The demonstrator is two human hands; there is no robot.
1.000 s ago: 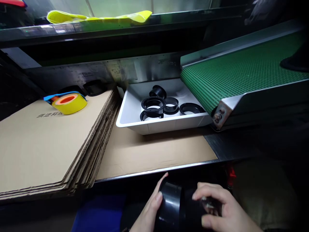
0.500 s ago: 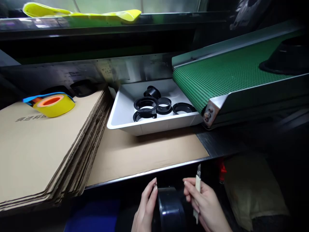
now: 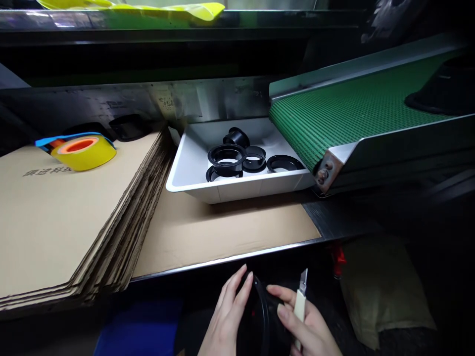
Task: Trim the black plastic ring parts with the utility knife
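At the bottom middle, below the table's front edge, a black flanged plastic ring (image 3: pixel 264 314) is between my hands. My left hand (image 3: pixel 227 319) grips its left side, fingers fairly straight along it and the thumb hidden. A cream-handled utility knife (image 3: pixel 300 305) is in my right hand (image 3: pixel 313 329), blade out and pointing up. The right thumb and index fingertip are also at the ring's right side; whether they press on it I cannot tell. Several similar black rings (image 3: pixel 227 154) lie in a white tray (image 3: pixel 256 191) on the table.
Stacked cardboard sheets (image 3: pixel 85 217) fill the left, with a yellow tape roll (image 3: pixel 87 154) on top. A green conveyor belt (image 3: pixel 356 104) slopes down to the tray from the right, carrying a large black part (image 3: pixel 445 89). Something blue (image 3: pixel 139 326) lies low at left.
The ring has turned so its rim shows more edge-on between my hands. My right hand has moved left to it, and the knife has tilted with its blade higher in clear sight.
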